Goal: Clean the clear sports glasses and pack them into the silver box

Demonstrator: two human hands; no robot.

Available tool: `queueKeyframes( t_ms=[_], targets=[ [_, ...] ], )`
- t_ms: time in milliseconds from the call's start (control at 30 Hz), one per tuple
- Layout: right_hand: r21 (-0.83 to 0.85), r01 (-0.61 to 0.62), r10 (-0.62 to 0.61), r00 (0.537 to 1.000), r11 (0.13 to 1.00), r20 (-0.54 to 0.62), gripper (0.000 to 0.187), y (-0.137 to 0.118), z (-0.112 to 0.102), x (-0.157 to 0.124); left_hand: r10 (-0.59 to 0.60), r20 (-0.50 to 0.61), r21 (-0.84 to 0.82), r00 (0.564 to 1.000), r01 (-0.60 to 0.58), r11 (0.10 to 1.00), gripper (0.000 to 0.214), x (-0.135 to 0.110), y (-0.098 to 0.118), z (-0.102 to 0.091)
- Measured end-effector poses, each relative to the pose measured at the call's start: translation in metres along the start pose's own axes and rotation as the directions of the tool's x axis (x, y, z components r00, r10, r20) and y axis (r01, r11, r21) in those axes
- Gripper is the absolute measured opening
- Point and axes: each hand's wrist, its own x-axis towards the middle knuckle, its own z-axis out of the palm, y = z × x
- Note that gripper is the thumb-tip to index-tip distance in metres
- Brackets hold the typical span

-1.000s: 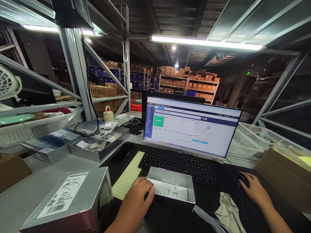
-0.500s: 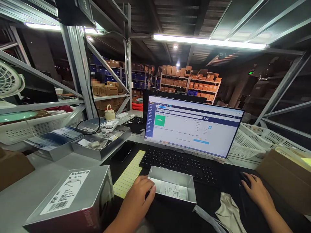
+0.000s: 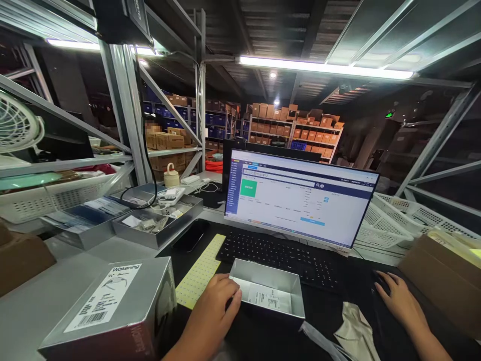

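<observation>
My left hand (image 3: 220,306) grips the left end of a shallow, open silver box (image 3: 296,291), its fingers curled at the box wall and the thumb along the front. Inside the box lies a white printed label (image 3: 267,296). My right hand (image 3: 400,303) rests over a dark computer mouse, mostly covered by the palm and hard to see against the black mat. Between the hands, a crumpled beige cloth pouch (image 3: 353,328) and a clear plastic strip (image 3: 319,338) lie on the mat.
A lit monitor (image 3: 296,195) stands behind a black keyboard (image 3: 278,258). At left are a large silver carton (image 3: 146,281), a yellow sticker sheet (image 3: 199,271), a phone (image 3: 191,235) and a parts tray (image 3: 158,228). A cardboard box (image 3: 436,281) borders the right hand.
The view has shifted slightly, so everything appears a little lower and further right. The screen's top menu highlight has moved left. Both hands keep their places.
</observation>
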Motion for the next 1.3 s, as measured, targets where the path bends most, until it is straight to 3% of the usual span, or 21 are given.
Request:
queueKeyframes(
  t_ms=[433, 1300],
  targets=[
    [0.040, -0.043, 0.043, 0.999, 0.998, -0.010, 0.055, -0.0079, -0.0054, 0.0012, 0.021, -0.022, -0.002, 1.000, -0.021, 1.000, 0.035, -0.0015, -0.0011, 0.0011],
    [0.024, -0.013, 0.014, 1.000, 1.000, -0.011, 0.060, -0.0005, -0.0042, -0.0017, 0.035, 0.017, 0.022, 0.999, -0.035, 0.999, 0.038, -0.0024, -0.0011, 0.0007]
  ],
)
